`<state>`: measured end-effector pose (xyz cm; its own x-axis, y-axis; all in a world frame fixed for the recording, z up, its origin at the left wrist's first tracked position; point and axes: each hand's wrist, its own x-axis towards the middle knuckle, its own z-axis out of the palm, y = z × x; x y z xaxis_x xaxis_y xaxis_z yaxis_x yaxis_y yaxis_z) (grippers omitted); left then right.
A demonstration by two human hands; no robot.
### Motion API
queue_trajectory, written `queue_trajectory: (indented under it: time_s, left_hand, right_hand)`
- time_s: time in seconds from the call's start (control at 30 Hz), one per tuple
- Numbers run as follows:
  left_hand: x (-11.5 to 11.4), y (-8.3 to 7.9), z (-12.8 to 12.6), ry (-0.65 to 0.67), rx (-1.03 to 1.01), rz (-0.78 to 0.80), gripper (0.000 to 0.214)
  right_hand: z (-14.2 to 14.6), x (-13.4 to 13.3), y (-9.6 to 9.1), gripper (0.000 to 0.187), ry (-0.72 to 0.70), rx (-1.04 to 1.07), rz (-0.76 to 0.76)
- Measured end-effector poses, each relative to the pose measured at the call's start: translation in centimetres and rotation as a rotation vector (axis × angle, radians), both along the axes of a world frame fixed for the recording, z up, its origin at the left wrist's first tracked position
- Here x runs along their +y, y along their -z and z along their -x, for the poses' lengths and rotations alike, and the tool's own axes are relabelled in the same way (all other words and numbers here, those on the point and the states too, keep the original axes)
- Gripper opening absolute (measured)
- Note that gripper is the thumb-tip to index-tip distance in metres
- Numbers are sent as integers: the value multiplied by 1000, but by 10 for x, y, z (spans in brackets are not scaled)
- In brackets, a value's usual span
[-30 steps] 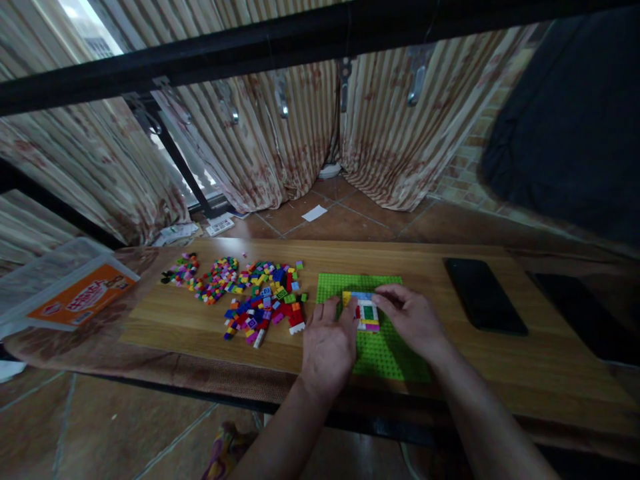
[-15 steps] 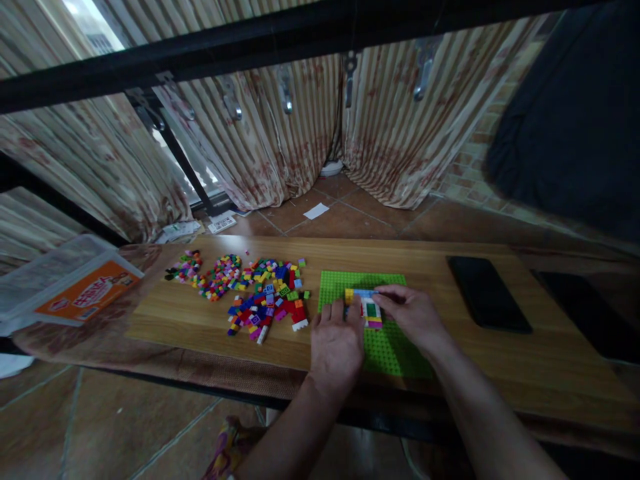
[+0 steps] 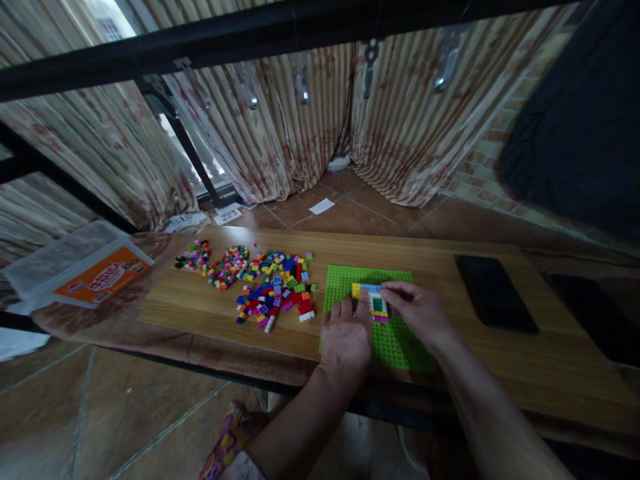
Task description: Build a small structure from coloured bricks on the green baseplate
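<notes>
A green baseplate (image 3: pixel 395 343) lies on the wooden table (image 3: pixel 500 353). On it stands a small flat build of coloured bricks (image 3: pixel 376 305) in yellow, blue, white, green and pink. My left hand (image 3: pixel 346 338) rests on the plate's left edge, fingers flat and slightly apart, fingertips against the build's left side. My right hand (image 3: pixel 419 312) comes in from the right, its fingers curled and pressing on the build's top right corner. A pile of loose coloured bricks (image 3: pixel 273 290) lies left of the plate.
A black phone (image 3: pixel 495 293) lies right of the plate, and a second dark flat object (image 3: pixel 595 313) is further right. A clear plastic box with an orange label (image 3: pixel 85 270) sits at the table's far left. Curtains and a black bar are behind.
The camera has shifted, so everything sits slightly right and higher in view. Both hands stay at the brick build; the right fingers have closed in a little on its top edge.
</notes>
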<state>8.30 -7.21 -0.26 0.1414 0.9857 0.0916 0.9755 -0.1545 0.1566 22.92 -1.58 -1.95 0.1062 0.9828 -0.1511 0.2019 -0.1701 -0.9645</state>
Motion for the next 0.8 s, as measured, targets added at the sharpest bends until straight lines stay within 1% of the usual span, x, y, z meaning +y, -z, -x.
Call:
queue_trajectory:
  time_s: [0.17, 0.33, 0.47, 0.57, 0.73, 0.8]
  left_hand:
    - [1, 0, 8, 53, -103, -24, 43]
    - [0, 2, 17, 91, -213, -59, 43]
    - [0, 0, 21, 88, -285, -75, 45]
    - [0, -4, 27, 43, -354, -86, 42]
    - [7, -12, 51, -121, -571, -112, 20]
    - [11, -14, 62, -164, -628, -122, 14]
  right_hand:
    - [-1, -4, -3, 38, 18, -15, 29]
    - [-2, -3, -5, 37, 4, -145, 8]
    - [-5, -2, -3, 40, -2, -194, 45]
    - [-6, -3, -4, 39, -8, -206, 60]
    - [-5, -5, -9, 43, 27, -285, 79]
    - [-5, -5, -9, 44, 42, -301, 80]
